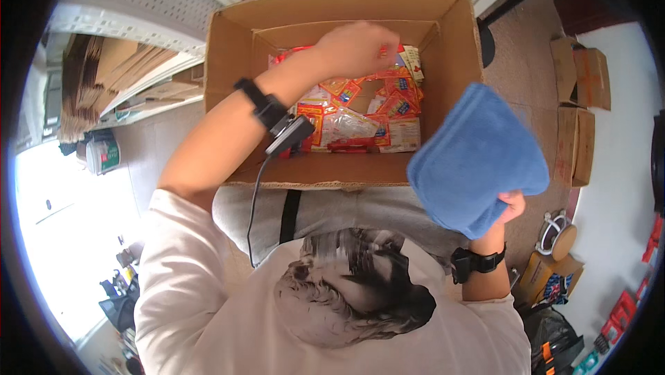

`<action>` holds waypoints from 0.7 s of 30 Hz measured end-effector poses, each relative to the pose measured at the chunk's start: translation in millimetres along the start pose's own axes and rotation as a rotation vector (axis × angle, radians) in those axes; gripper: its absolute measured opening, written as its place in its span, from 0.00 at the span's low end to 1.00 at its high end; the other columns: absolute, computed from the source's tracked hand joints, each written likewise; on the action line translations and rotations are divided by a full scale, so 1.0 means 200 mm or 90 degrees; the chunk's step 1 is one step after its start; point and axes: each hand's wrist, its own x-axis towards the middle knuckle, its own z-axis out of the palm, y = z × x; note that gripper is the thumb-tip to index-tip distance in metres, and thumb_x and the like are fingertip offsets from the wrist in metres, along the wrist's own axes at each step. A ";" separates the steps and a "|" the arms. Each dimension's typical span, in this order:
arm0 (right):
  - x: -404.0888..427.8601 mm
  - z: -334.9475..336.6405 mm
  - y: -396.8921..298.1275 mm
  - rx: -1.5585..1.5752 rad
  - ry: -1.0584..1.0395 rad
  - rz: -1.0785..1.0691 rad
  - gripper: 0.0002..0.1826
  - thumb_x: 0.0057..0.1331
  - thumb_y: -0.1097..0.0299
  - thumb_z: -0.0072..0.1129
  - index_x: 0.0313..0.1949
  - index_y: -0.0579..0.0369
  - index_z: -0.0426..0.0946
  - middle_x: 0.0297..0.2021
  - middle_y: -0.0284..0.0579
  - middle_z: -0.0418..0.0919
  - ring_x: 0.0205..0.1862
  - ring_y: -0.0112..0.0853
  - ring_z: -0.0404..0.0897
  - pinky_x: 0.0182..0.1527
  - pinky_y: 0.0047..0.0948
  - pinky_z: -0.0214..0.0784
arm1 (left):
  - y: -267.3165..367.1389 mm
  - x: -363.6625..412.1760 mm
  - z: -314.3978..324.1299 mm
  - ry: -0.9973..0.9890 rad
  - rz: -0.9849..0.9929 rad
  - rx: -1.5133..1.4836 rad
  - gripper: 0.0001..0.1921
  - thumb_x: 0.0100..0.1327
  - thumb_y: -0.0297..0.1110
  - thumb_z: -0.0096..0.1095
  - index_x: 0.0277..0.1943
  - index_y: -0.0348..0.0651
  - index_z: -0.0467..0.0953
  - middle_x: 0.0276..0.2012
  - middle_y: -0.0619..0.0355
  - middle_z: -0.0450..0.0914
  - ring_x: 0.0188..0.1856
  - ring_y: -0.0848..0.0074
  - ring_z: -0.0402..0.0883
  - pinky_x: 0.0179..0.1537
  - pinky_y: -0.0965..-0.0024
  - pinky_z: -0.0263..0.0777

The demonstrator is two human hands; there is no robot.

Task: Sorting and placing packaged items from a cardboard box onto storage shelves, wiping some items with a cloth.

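Note:
A folded blue cloth [483, 157] is gripped at its lower right corner by my right hand [511, 206]. It hangs beside the right wall of a large open cardboard box [332, 3]. Over the far part of the box reaches my left hand [363, 48], blurred and with its fingers curled. Whether it holds anything is unclear. Beneath it, red and orange printed packets [400, 102] and a clear plastic bag [353, 124] lie on the box floor. My left hand and forearm hide some of them. The box stands just beyond my lap.
On the left, a shelf holds stacked flattened cardboard [98, 79], with a white bucket [102, 154] lower down. Cardboard boxes [574, 146] and a small round stool [563, 240] line the right side. A cable [253, 209] trails from the device on my left wrist.

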 end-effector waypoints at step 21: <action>0.04 0.01 0.00 -0.210 0.129 -0.007 0.42 0.42 0.69 0.58 0.62 0.65 0.69 0.53 0.54 0.78 0.55 0.50 0.77 0.63 0.48 0.71 | -0.50 -0.36 1.17 -0.454 -0.120 0.105 0.11 0.65 0.29 0.59 0.48 0.38 0.82 0.47 0.42 0.85 0.52 0.50 0.85 0.53 0.49 0.79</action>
